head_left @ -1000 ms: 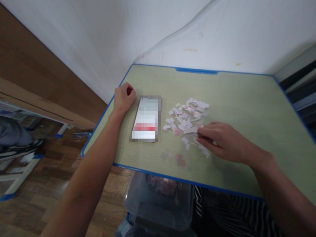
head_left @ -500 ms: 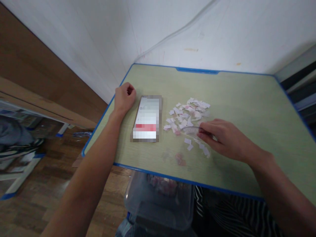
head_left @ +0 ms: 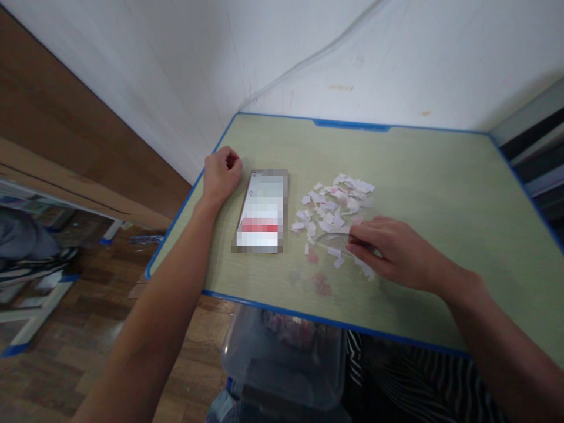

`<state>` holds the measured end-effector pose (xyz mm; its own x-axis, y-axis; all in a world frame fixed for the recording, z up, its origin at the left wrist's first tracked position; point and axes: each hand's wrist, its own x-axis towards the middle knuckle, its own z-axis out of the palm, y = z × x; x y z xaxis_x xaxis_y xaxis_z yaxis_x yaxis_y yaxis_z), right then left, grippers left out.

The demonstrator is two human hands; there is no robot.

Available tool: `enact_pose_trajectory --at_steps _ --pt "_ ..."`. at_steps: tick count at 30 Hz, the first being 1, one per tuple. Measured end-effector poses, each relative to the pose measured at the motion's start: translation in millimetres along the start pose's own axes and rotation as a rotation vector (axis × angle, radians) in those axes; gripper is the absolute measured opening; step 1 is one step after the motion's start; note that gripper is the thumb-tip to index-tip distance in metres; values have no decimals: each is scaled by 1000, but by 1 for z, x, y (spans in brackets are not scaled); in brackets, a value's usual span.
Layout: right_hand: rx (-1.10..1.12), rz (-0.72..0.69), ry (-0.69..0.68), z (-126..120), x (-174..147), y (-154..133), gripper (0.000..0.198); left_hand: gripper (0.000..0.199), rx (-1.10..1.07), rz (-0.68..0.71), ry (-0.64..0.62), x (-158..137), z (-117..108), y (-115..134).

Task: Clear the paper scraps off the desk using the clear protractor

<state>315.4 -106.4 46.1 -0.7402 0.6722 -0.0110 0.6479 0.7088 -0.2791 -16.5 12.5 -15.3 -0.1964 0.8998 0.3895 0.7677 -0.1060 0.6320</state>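
Observation:
Between its fingers and thumb, my right hand (head_left: 383, 249) grips a clear plastic protractor (head_left: 331, 239), curved edge up and tilted over the table. Its lower part is hard to make out against the scraps. Many small torn paper scraps (head_left: 348, 191), white with some pinkish ones, lie in a loose heap just beyond it. A few scraps lie under and beside the protractor. Curled closed, my left hand (head_left: 223, 168) rests at the table's left side with nothing visible in it. A smartphone (head_left: 259, 205) with a lit, blurred screen lies flat between that hand and the scraps.
The pale green table (head_left: 440, 188) has a blue rim and stands against a white wall (head_left: 396, 59). Small reddish scraps (head_left: 321, 284) lie near its front edge. Below that edge is a clear plastic bin (head_left: 286, 370) with reddish contents. A brown cabinet (head_left: 79, 117) stands left.
My right hand has drawn the protractor slightly toward me and to the left. A few scraps have shifted toward the near edge. My left hand stays where it was.

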Motion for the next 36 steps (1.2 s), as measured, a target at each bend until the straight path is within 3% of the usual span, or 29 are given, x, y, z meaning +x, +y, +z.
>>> enact_pose_trajectory --at_steps 9,15,26,36 --pt "63 2 29 -2 -1 1 27 5 39 15 -10 0 -1 1" --pt "141 -81 -42 0 -4 1 28 6 21 34 -1 1 1 -2" --pt "-8 -42 3 2 -2 0 26 7 34 15 -9 0 0 0" --pt "23 -55 40 3 -1 -2 28 7 47 25 9 0 0 2"
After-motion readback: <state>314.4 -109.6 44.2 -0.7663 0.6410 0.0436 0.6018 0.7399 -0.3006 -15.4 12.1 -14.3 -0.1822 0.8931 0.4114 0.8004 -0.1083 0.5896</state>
